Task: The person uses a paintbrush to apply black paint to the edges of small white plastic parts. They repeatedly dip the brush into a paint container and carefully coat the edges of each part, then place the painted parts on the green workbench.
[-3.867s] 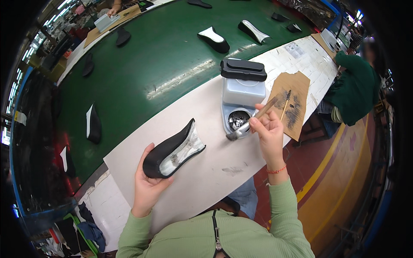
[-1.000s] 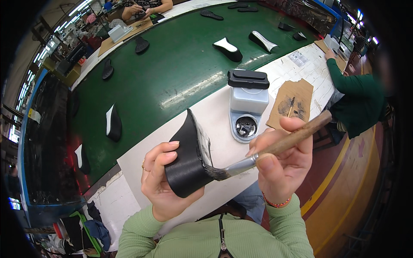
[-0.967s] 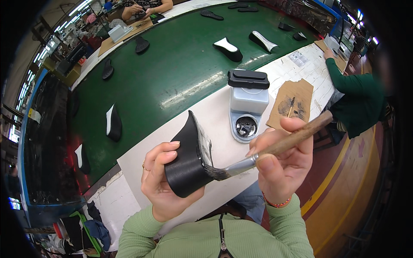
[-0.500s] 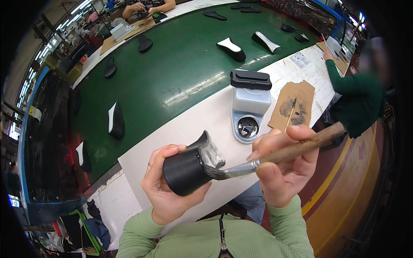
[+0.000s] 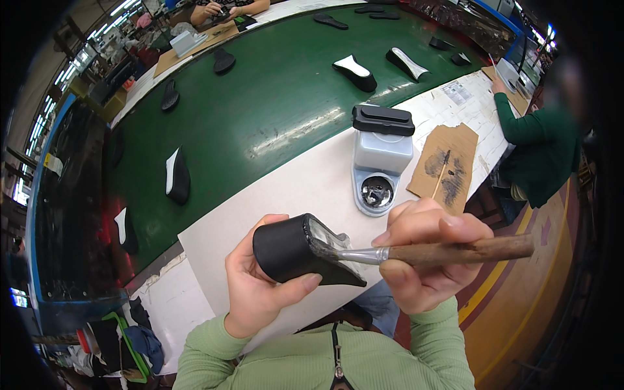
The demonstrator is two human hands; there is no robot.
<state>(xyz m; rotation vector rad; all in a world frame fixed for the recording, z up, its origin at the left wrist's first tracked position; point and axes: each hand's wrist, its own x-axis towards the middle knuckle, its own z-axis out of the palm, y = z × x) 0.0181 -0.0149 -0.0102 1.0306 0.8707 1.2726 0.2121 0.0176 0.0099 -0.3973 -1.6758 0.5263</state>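
My left hand [image 5: 250,286] is closed around a black wedge shoe sole [image 5: 281,248], its heel end toward the left and its thin end tilted down to the right. A pale, wet-looking coating covers part of the sole's inner face. In my right hand [image 5: 432,260] is a paintbrush [image 5: 455,252] with a wooden handle and a metal ferrule. Its dark bristles touch the edge of the sole's pale face. Beyond my right hand stands a translucent glue dispenser [image 5: 382,155] with a black lid and a round cup of dark, shiny liquid at its front.
A stained cardboard piece [image 5: 455,146] with a thin stick on it lies right of the dispenser. Several soles, including a white-topped wedge [image 5: 354,73], rest on the green conveyor belt [image 5: 273,117]. A co-worker in a dark green sleeve [image 5: 543,127] is at the right; another person's hands [image 5: 224,10] show at the far side.
My left hand has turned the sole, so its thin end now points down to the right. The brush has shifted slightly up along the edge, and its handle lies more level.
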